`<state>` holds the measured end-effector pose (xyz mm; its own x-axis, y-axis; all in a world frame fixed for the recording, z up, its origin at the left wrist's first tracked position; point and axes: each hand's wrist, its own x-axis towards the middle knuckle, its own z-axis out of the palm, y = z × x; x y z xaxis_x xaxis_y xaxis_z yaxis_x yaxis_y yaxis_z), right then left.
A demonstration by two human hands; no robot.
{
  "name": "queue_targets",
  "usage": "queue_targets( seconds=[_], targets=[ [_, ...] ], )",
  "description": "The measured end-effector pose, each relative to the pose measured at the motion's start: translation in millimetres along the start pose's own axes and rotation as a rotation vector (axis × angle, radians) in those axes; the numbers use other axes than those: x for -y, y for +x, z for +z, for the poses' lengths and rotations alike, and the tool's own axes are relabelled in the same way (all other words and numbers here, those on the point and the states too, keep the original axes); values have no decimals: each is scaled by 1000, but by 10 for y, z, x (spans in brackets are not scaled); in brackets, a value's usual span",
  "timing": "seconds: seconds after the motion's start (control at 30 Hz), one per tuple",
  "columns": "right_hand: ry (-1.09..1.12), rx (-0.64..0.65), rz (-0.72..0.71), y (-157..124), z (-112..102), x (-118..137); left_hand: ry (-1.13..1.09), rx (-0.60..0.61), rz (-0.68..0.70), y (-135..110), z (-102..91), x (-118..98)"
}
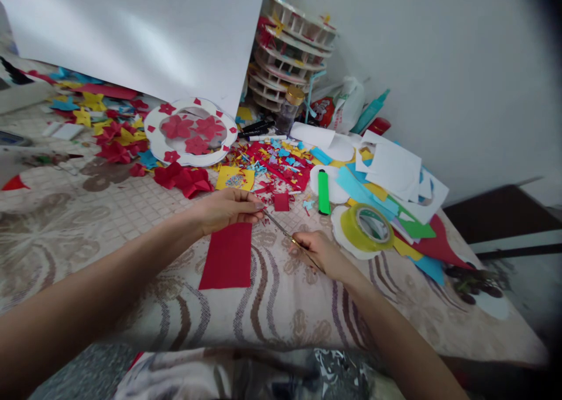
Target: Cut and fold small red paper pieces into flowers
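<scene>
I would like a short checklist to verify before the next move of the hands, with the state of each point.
1. Scissors gripped in the right hand: ok.
2. Scissor tips well clear of the left hand: not ok, they reach its fingertips.
3. Something pinched in the left fingers: cannot tell, too small.
4. Large red paper lying on the tablecloth: ok.
5. Tape roll apart from the right hand: ok.

Scissors (281, 226) in right hand (322, 252); left hand (228, 209) pinched near tips.
</scene>
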<state>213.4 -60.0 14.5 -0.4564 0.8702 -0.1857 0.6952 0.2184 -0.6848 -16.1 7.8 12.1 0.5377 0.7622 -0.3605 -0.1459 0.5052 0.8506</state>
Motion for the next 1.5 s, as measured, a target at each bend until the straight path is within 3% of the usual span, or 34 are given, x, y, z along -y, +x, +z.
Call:
queue_targets(
  seconds=[0.37, 0.63, 0.97, 1.23, 1.5],
  targets=[
    [-204, -75, -25, 11, 42, -48, 26, 25, 13, 7, -8, 11],
    [-420, -213, -25, 14, 128, -107, 24, -65, 81, 32, -20, 3],
    [-503, -225, 125, 21, 31, -111, -11, -33, 68, 23, -15, -8],
    [-727, -423, 346, -102, 20, -231, 0, -45, 96, 14, 3, 6],
    [-781, -606, 285, -354, -31, -254, 15, -10, 189, 9, 37, 54]
  ],
)
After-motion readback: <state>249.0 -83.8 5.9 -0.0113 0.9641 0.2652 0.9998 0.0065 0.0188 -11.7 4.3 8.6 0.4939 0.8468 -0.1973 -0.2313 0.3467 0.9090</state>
